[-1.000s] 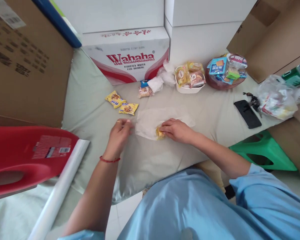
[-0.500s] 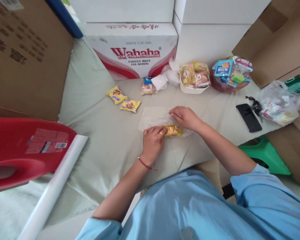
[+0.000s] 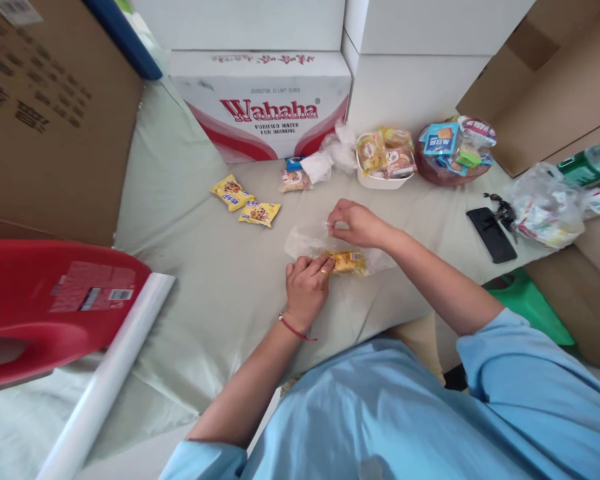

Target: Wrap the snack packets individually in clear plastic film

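right hand [image 3: 355, 223] lifted, pinching clear wrap [image 3: 305, 240] edge, left hand [image 3: 307, 283] fingers pressing yellow snack packet [image 3: 349, 261] down

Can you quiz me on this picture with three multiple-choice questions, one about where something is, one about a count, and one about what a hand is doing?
1. Where does the black phone lie?
A. On the cloth, right of the hands
B. Inside the white bowl
C. On the red jug

2. How many yellow cookie packets lie loose left of the hands?
A. One
B. Two
C. Four

3. What is the right hand doing?
A. Resting flat on the phone
B. Pinching up the edge of the clear plastic sheet
C. Holding the film roll

Answers:
1 A, the phone rests on the cloth beside a plastic bag.
2 B, two packets lie side by side.
3 B, its fingers pinch the sheet's far edge while the left hand presses the yellow snack.
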A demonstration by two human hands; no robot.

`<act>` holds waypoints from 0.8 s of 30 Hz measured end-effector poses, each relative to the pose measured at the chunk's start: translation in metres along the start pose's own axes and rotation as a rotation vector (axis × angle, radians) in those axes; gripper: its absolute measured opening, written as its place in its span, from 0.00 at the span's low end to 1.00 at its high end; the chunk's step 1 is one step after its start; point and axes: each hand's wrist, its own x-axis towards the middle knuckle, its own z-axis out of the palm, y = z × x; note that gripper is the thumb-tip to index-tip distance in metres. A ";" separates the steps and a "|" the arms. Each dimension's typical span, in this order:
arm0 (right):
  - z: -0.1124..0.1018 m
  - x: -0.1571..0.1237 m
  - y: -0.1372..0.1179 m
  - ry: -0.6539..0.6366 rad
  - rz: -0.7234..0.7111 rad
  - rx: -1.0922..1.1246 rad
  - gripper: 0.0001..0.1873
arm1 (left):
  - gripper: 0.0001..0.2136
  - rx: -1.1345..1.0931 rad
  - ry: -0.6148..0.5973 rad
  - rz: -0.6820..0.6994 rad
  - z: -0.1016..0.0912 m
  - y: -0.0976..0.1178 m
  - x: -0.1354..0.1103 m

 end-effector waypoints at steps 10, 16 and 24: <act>0.056 -0.079 -0.034 -0.083 -0.132 -0.267 0.20 | 0.14 -0.177 0.006 -0.058 -0.007 -0.024 -0.004; 0.060 -0.084 -0.042 -0.089 -0.135 -0.339 0.23 | 0.11 -0.403 0.321 -0.537 -0.017 -0.039 0.005; 0.069 -0.087 -0.049 -0.054 -0.104 -0.293 0.21 | 0.26 -0.277 0.096 -0.587 -0.032 -0.041 0.043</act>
